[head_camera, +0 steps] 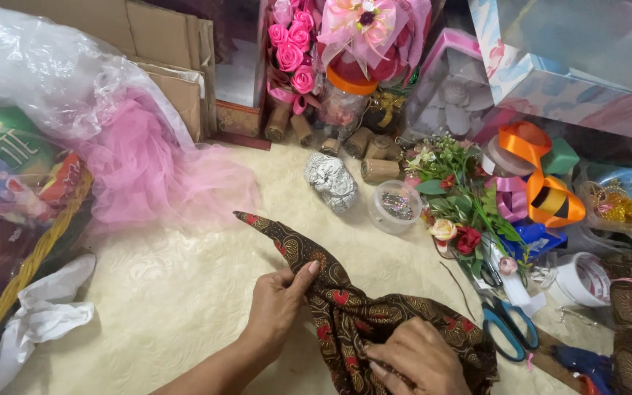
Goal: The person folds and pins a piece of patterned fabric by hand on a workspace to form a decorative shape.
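Note:
A dark brown patterned cloth (345,307) with red motifs lies bunched on the cream floor covering (170,292). One corner is drawn out to a point toward the upper left. My left hand (279,300) pinches the cloth along the folded edge near that pointed strip. My right hand (418,358) presses down on the gathered bulk of the cloth at the bottom of the view, fingers curled into its folds.
Blue-handled scissors (510,325) lie right of the cloth beside tape rolls (579,278). Artificial flowers (462,212), a foil lump (330,179), a small clear tub (395,206), orange ribbon (543,175) and pink tulle (148,168) crowd around. A wicker basket (16,278) sits at left.

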